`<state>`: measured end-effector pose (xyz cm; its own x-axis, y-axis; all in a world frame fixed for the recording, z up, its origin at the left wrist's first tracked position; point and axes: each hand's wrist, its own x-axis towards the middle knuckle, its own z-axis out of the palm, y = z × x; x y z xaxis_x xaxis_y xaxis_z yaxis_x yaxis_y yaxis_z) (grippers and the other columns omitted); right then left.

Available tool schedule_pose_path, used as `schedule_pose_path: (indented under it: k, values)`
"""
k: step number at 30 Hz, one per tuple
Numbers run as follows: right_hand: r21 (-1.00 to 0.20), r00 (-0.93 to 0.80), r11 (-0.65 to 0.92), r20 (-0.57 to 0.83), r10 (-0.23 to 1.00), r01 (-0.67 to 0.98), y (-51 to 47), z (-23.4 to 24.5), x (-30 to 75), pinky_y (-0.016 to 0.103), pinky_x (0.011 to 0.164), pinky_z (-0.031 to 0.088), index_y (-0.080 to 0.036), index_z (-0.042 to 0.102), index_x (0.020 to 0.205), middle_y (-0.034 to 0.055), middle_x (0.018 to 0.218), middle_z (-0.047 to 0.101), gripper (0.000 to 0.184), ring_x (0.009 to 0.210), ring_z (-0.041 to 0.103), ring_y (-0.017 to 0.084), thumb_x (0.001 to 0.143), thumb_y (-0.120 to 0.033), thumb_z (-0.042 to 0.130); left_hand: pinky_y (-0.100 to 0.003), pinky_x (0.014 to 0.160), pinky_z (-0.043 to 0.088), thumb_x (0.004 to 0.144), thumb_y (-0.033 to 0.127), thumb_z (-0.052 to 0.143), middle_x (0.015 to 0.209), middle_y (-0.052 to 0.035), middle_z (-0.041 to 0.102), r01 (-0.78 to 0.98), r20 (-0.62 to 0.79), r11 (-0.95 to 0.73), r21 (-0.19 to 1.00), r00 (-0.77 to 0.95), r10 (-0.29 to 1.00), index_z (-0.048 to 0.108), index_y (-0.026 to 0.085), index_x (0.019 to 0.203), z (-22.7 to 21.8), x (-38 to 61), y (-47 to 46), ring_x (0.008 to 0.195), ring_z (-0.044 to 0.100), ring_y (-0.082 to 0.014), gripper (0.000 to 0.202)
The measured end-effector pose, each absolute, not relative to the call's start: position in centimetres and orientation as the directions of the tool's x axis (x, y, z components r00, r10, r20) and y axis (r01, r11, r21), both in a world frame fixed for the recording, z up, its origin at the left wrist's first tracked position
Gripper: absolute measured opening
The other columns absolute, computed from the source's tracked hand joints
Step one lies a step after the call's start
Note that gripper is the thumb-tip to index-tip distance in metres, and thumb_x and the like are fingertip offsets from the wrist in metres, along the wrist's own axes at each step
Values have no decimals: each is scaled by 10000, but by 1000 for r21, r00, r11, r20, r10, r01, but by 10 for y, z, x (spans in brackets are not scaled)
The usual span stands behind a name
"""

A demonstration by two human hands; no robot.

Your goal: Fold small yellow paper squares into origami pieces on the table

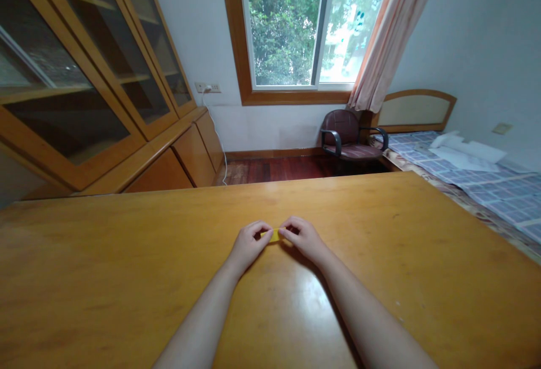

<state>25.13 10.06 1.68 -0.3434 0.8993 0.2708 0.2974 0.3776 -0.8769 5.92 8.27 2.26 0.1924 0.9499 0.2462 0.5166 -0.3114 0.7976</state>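
A small yellow strip (274, 235), perhaps folded paper, lies between my two hands near the middle of the wooden table (105, 279). My left hand (249, 242) pinches its left end with curled fingers. My right hand (301, 236) pinches its right end the same way. Both hands rest on or just above the tabletop, and most of the strip is hidden by my fingertips.
A glass-fronted wooden cabinet (84, 93) stands along the left wall. Beyond the table's far edge are a dark red office chair (350, 141) under the window and a bed (473, 177) with white sheets of paper (465, 152) at the right.
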Motion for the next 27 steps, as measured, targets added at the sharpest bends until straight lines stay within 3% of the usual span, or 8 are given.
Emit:
schedule_pose_path:
  k: [11, 18, 23, 27]
  values:
    - [-928, -232, 291, 237, 943, 233, 105, 10, 254, 256, 638, 416, -173, 667, 737, 8, 701, 622, 137, 677, 554, 152, 806, -283, 625, -241, 642, 451, 809, 289, 566, 691, -4, 656, 432, 209, -211, 877, 53, 977, 650, 177, 697, 18, 55, 85, 668, 598, -160, 179]
    - [-964, -164, 216, 191, 968, 155, 109, 2, 257, 262, 649, 430, -167, 653, 756, 14, 721, 626, 195, 690, 559, 161, 813, -349, 611, -268, 694, 505, 789, 381, 599, 764, -33, 687, 216, 123, -92, 972, -131, 984, 644, 170, 770, 12, 50, 91, 783, 658, -196, 216]
    - [-957, -199, 237, 202, 959, 168, 107, 5, 256, 262, 645, 423, -167, 668, 767, 10, 721, 624, 157, 686, 558, 156, 805, -315, 633, -270, 766, 502, 830, 353, 589, 918, -50, 696, 320, 230, -213, 923, -15, 973, 683, 184, 891, 16, 54, 88, 894, 648, -196, 203]
    - [-929, -243, 305, 253, 937, 210, 104, 11, 255, 264, 663, 428, -168, 677, 753, 16, 726, 633, 134, 695, 564, 155, 814, -278, 631, -256, 728, 477, 850, 310, 593, 849, -42, 677, 418, 271, -302, 857, 133, 953, 694, 184, 829, 19, 58, 85, 815, 628, -175, 163]
